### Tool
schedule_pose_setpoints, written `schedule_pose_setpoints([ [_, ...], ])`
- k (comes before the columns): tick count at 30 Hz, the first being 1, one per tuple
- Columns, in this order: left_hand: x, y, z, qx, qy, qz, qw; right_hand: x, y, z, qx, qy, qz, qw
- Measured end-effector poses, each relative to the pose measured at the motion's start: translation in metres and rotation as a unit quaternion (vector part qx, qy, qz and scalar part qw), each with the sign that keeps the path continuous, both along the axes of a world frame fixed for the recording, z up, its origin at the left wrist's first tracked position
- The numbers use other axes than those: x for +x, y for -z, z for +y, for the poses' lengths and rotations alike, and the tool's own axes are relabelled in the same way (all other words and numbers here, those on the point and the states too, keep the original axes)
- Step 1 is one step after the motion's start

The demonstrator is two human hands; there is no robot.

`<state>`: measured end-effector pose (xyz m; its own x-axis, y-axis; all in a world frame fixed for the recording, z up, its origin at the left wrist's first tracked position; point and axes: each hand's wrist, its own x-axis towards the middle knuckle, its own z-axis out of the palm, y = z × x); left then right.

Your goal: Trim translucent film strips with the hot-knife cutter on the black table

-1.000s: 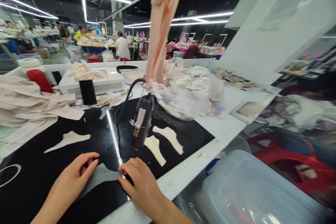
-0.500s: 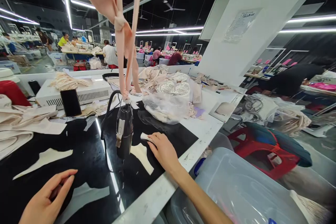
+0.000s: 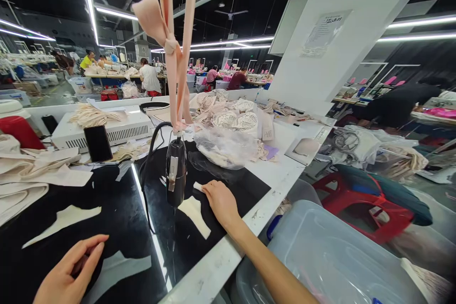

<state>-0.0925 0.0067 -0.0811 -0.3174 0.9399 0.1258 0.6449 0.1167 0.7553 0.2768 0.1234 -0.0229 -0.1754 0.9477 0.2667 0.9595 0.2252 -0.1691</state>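
Observation:
My right hand (image 3: 223, 202) is closed in a pinch on a small white piece (image 3: 198, 186) over the black work surface (image 3: 117, 209); most of the piece is hidden by the fingers. Just left of it lies a cream cut fabric piece (image 3: 195, 216). A black corded hand tool (image 3: 176, 173) hangs upright from knotted peach fabric strips (image 3: 174, 69), partly in front of that piece. At the lower left, my left hand (image 3: 71, 270) has thumb and index fingertips together, with nothing visible between them. Beside it are a pale translucent piece (image 3: 121, 268) and another cream piece (image 3: 66, 221).
Behind stand a white vented box (image 3: 131, 128), a leaning phone (image 3: 98, 144) and heaped fabric parts in a plastic bag (image 3: 228, 145). Folded beige fabric (image 3: 42, 164) lies left. A translucent bin (image 3: 331, 247) and a red stool (image 3: 356, 204) stand right. Several people sit at machines beyond.
The hanging tool and its strips have shifted slightly right. Less of the white piece sticks out from my right fingers. My left hand keeps the same pose.

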Motion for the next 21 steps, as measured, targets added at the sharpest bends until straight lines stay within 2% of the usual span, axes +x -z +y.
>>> schedule_pose_setpoints([
  [10,0.018,-0.017,-0.007,0.007,-0.014,-0.018,1.000,0.010,-0.005,0.002,-0.038,-0.001,0.106,0.994],
  [21,0.017,-0.018,-0.004,0.008,0.000,-0.035,0.999,0.014,-0.009,0.005,-0.075,-0.002,0.153,0.985],
])
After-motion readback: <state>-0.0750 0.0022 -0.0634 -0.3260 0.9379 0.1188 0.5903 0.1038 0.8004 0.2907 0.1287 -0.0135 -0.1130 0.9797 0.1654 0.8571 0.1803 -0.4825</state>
